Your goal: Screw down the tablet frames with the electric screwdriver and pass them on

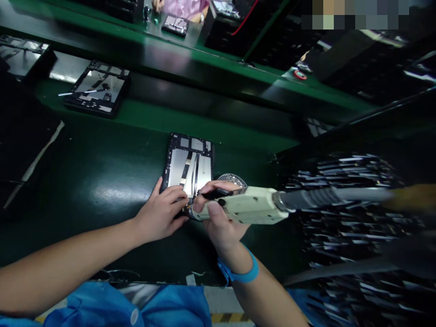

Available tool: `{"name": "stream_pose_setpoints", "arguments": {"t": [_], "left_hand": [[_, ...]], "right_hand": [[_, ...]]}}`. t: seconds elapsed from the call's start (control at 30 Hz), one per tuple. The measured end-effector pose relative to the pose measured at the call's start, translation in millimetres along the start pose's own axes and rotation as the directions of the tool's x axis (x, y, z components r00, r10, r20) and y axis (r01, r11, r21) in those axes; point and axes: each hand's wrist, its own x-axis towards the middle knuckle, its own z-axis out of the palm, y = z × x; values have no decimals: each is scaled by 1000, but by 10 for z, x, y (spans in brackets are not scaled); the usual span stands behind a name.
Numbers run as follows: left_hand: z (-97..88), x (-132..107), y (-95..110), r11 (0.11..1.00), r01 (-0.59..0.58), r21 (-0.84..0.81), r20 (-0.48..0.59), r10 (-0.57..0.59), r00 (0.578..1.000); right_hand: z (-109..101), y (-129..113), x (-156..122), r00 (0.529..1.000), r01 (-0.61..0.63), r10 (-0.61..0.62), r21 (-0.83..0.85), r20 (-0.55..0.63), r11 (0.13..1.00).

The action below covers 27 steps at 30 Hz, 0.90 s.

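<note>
An opened tablet housing (177, 168) lies on the green bench, with a silvery inner plate and thin dark strips across it. My left hand (162, 209) grips its lower left edge, fingers curled over the near end. In my right hand (221, 222) is a pale electric screwdriver (257, 205), held almost level, with a grey cable sleeve at its rear. Its nose meets the near end of the housing, close to my left fingertips; the bit's tip is hidden. Just beyond my right hand sits a round dish of small shiny parts (233, 179).
Another opened tablet housing (98, 88) rests on a dark stack at the back left. Dense rows of dark, shiny-edged pieces (347, 227) fill the right side. Across the raised ledge (160, 54), a person in pink sits near another device (175, 25).
</note>
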Motion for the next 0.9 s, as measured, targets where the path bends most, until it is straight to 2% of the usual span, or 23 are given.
{"name": "stream_pose_setpoints", "arguments": {"t": [0.37, 0.73, 0.9], "left_hand": [[9, -7, -7, 1000, -7, 0, -7, 7, 1000], [101, -28, -119, 997, -56, -59, -133, 48, 990], [99, -28, -112, 996, -54, -72, -139, 43, 989]], "right_hand": [[-13, 4, 20, 1000, 6, -7, -52, -19, 999], [-14, -60, 42, 998, 53, -55, -48, -35, 997], [2, -55, 44, 997, 63, -63, -29, -31, 998]]}}
